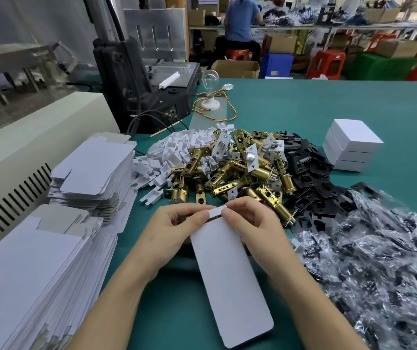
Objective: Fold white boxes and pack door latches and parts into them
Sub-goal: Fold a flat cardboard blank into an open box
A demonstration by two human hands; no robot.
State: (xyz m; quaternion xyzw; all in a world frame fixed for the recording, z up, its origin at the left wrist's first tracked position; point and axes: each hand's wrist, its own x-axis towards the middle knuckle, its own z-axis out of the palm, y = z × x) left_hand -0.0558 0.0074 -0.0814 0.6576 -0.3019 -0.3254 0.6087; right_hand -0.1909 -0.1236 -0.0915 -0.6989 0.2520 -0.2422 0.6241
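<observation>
A white box [230, 276] lies lengthwise between my hands, its long side facing up and its far end flap being pressed at the top. My left hand [174, 231] grips the box's far left corner, fingers curled over the flap. My right hand [250, 223] pinches the flap's right end. Just beyond lies a heap of brass door latches [230, 173]. White plastic parts [177, 152] are piled to their left and black plates [313, 180] to their right.
Two stacks of flat white box blanks [93, 173] [33, 274] stand at the left. Clear bags of screws [379, 261] cover the right. Three packed white boxes [351, 145] are stacked at the far right on the green table [303, 104]. A machine [141, 79] and a bulb [210, 82] stand behind.
</observation>
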